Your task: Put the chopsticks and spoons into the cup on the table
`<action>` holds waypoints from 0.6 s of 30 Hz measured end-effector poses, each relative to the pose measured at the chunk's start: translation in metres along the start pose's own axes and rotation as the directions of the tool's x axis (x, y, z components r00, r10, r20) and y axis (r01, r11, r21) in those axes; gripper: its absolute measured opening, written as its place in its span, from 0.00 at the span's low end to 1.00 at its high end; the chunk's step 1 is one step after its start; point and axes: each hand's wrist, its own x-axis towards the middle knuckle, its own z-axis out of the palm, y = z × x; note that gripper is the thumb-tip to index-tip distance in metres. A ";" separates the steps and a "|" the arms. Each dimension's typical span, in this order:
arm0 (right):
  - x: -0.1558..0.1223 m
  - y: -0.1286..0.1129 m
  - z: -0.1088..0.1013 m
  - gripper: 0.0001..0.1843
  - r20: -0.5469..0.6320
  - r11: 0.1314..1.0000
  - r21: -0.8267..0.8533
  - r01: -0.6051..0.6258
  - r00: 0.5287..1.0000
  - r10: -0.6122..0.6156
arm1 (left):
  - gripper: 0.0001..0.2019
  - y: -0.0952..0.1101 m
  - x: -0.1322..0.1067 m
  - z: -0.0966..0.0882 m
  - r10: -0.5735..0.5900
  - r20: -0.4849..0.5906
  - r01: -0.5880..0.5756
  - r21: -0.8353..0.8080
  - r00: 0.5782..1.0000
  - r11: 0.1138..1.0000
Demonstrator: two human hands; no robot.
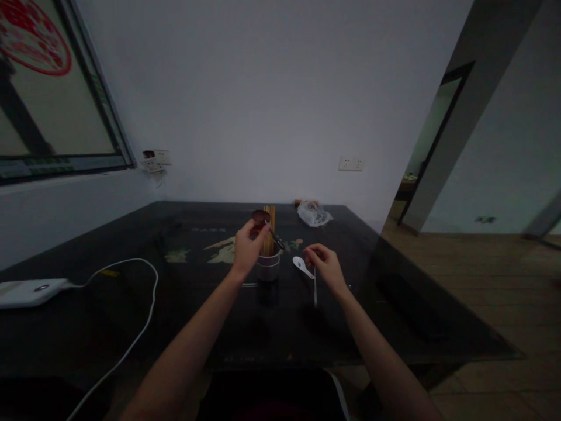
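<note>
Above the cup (268, 271), left hand (248, 248) pinches a brown spoon (261, 217); right hand (325, 264) curls half-open, hold unclear; keep spoon clear of chopsticks (272, 218).

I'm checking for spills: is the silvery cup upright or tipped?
Upright: the cup stands on the table, chopsticks rising from its mouth.

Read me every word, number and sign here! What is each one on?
None can be read.
Pale characters on the black table: too small and blurred.
Faint marks near its front edge: too faint to tell if they are writing.
Red round decoration at the window: no readable character.
Blue mark on the white soup spoon: too small.
</note>
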 end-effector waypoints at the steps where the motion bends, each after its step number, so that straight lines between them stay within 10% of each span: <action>1: 0.004 -0.002 0.004 0.16 0.025 1.000 -0.005 -0.003 1.000 0.003 | 0.12 -0.005 0.007 -0.009 -0.008 -0.035 0.007 -0.007 0.999 1.000; 9: 0.027 0.012 0.053 0.29 0.074 0.986 -0.156 0.068 0.996 -0.057 | 0.17 -0.061 0.015 -0.037 -0.213 -0.059 0.208 -0.080 0.975 0.975; 18: 0.018 0.041 0.076 0.49 0.208 0.988 -0.132 0.075 0.977 -0.046 | 0.14 -0.069 0.005 -0.026 -0.218 0.047 0.218 0.000 0.975 0.976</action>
